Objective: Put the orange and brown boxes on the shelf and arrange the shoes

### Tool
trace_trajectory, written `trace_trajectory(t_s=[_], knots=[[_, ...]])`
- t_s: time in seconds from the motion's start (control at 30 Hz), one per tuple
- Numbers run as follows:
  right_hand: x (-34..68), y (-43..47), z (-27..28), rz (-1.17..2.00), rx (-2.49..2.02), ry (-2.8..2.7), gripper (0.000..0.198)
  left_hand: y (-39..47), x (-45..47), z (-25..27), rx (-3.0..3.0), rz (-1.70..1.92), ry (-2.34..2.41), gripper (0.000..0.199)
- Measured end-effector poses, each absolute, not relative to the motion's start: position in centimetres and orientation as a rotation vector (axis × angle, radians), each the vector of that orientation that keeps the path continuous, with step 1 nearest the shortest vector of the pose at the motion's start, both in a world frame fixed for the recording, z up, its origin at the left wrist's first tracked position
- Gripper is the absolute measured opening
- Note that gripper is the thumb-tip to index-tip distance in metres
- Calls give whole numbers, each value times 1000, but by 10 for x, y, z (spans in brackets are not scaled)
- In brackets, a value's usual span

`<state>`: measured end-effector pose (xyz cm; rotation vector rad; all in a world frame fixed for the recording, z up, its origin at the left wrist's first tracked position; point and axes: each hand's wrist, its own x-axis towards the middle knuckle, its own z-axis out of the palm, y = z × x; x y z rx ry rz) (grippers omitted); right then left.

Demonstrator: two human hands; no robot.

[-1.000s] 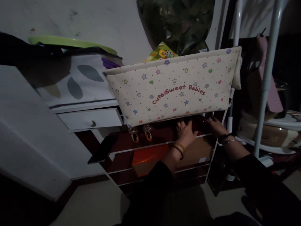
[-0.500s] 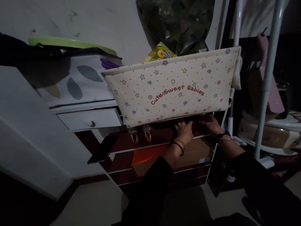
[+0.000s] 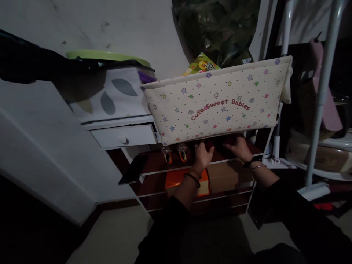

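Observation:
Both my hands reach onto the dark red upper shelf (image 3: 156, 163) of a rack, beneath the overhanging fabric basket (image 3: 176, 117) printed with stars and "Cute Sweet Babies". My left hand (image 3: 202, 157) is open, its thumb spread and its fingertips partly hidden at the basket's lower edge. To its right, my right hand (image 3: 241, 148) is also open, thumb pointing left, other fingers mostly in shadow. A dark red shape lies by its fingers, too dim to name. Left of my left hand stands a pair of glittery shoes (image 3: 182, 153) with orange edges.
Below are an orange box (image 3: 176, 179) and a brown cardboard box (image 3: 229, 176). A dark flat object (image 3: 134, 170) juts from the shelf's left end. The white drawer (image 3: 123, 137) is at left; at right stand a pole (image 3: 316, 121) and a pink brush (image 3: 330, 110).
My left hand has moved left toward the glittery shoes and its thumb has spread. My right hand has shifted slightly left along the shelf. The whole view has shifted, with things appearing farther right.

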<state>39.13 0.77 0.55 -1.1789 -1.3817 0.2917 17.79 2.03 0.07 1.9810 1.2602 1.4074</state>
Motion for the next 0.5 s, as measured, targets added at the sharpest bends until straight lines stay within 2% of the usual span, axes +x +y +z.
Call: trace_trajectory(t_s=[0.17,0.3,0.5], knots=[[386,2,8,492,-1164,-1424,48,28,177,-5,1781,1417,1152,81],[381,1,11,554,-1185,-1401,42,35,178,-7,1667,1409,1059,82],[354,0,-3,379,-1203,-1303,58,44,175,-11,1657,1399,997,74]])
